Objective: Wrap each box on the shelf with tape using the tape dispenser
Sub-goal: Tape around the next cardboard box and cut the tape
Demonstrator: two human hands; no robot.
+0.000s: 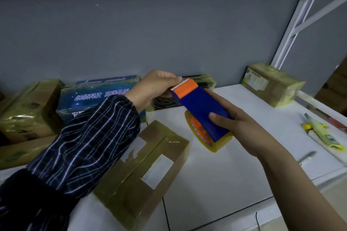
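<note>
The right hand point(238, 124) grips the blue tape dispenser point(199, 107) by its rear, holding it above the white shelf point(225, 174), while the left hand point(155, 88) pinches the orange toothed end with its fingers. A taped brown box point(146, 170) lies flat on the shelf under the left forearm.

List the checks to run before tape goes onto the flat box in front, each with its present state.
1. Right hand grips the tape dispenser: ok.
2. Left hand at the dispenser's serrated end: ok.
3. Free tape end pinched by the left hand: cannot tell.
4. Tape roll holds tape: ok.
5. Flat box lies on the shelf, nothing on top: ok.
6. Dispenser touching the box: not ok, held above it.
</note>
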